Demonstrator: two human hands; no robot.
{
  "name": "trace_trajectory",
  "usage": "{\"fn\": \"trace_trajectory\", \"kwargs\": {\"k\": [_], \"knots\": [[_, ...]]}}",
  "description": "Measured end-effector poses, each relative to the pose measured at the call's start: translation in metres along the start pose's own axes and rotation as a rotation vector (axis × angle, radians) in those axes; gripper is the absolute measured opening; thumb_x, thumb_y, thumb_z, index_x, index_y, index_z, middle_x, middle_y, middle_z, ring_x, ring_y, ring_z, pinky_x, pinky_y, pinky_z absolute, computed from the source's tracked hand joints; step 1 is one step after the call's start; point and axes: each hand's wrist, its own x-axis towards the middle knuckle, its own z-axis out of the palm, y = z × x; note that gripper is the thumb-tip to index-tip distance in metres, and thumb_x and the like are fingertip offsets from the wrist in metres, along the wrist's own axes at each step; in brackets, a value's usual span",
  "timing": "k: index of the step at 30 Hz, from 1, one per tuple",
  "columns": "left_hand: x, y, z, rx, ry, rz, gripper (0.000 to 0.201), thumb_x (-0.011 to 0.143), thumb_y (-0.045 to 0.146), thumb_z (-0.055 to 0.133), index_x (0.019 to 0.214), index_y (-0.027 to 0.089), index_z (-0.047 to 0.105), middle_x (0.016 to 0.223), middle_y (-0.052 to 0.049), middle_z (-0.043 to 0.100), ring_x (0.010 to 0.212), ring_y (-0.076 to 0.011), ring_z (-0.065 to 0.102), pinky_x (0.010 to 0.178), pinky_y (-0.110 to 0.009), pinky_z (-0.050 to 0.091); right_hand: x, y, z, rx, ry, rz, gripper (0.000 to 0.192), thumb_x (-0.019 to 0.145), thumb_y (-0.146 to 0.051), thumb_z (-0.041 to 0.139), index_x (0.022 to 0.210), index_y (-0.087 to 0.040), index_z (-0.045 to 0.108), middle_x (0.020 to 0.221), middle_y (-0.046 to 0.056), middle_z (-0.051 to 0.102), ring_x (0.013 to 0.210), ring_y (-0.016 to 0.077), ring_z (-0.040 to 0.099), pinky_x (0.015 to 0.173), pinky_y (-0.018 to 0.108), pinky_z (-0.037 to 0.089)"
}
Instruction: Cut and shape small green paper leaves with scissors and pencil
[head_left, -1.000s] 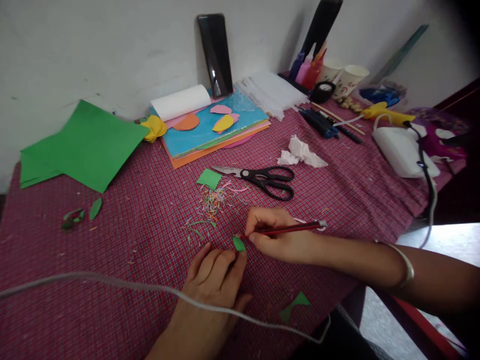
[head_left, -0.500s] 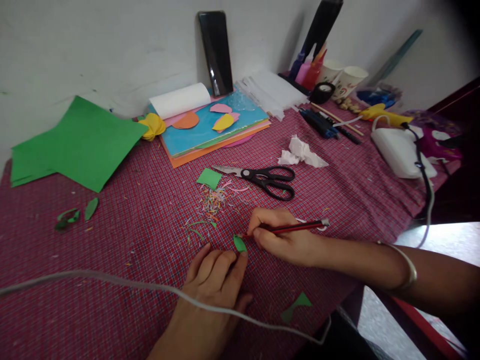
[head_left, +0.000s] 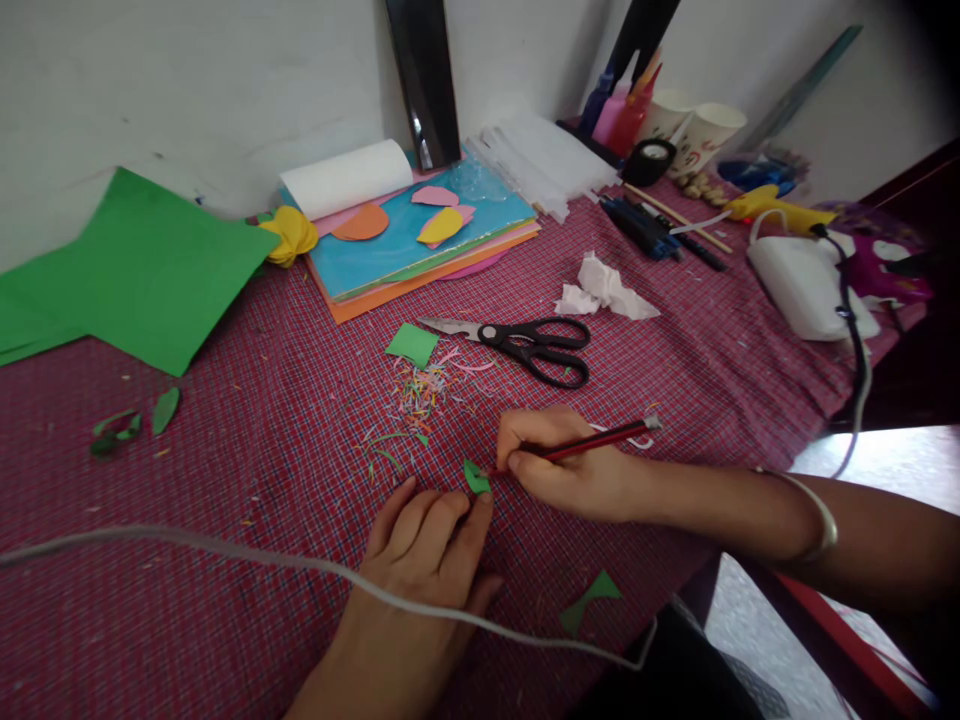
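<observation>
"Where is the green paper leaf (head_left: 474, 475)?"

"On the table (head_left: 262, 450), between the two hands. It's just past the fingers of the left hand (head_left: 420, 560) and left of the right hand (head_left: 562, 465)."

"Which way is it long?"

"Slanty. One tip goes up and left, the other down and right."

"Which hand is closer?"

"The left. It lies flat, not gripping, a fingertip on the leaf's low end. The right pinches a red pencil (head_left: 600, 440), its point at the leaf's right side."

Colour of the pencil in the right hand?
The pencil is red and black along its length; shows best in the head view.
</observation>
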Motion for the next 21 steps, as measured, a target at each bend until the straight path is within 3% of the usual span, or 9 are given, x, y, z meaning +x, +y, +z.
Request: {"fn": "trace_trajectory", "kwargs": {"k": [5, 12, 21], "knots": [[0.0021, 0.005, -0.0024, -0.034, 0.043, -0.051, 0.034, 0.084, 0.029, 0.058, 0.116, 0.017, 0.06, 0.099, -0.006, 0.066, 0.094, -0.0228, 0.059, 0.095, -0.047, 0.044, -0.0008, 0.0035, 0.0001, 0.029, -0.025, -0.044, 0.016, 0.075, -0.008, 0.042, 0.067, -0.017, 0.052, 0.066, -0.002, 0.057, 0.062, 0.0081, 0.052, 0.057, 0.02, 0.039], [0.0022, 0.0024, -0.0022, -0.055, 0.111, 0.019, 0.024, 0.088, 0.025, 0.053, 0.108, 0.016, 0.063, 0.098, -0.005, 0.068, 0.093, -0.0205, 0.061, 0.099, -0.044, 0.041, 0.0012, 0.001, -0.0021, 0.022, -0.048, -0.027, 0.015, 0.075, -0.009, 0.04, 0.066, -0.018, 0.049, 0.064, -0.002, 0.055, 0.059, 0.0084, 0.05, 0.055, 0.02, 0.037], [0.0021, 0.0018, -0.0023, 0.01, 0.081, -0.001, 0.026, 0.088, 0.026, 0.053, 0.11, 0.017, 0.063, 0.11, -0.006, 0.066, 0.101, -0.024, 0.057, 0.099, -0.046, 0.039, 0.001, 0.0018, -0.0028, 0.013, -0.069, -0.067, 0.014, 0.073, -0.01, 0.039, 0.065, -0.018, 0.048, 0.063, -0.002, 0.054, 0.059, 0.0087, 0.05, 0.055, 0.021, 0.037]]}}
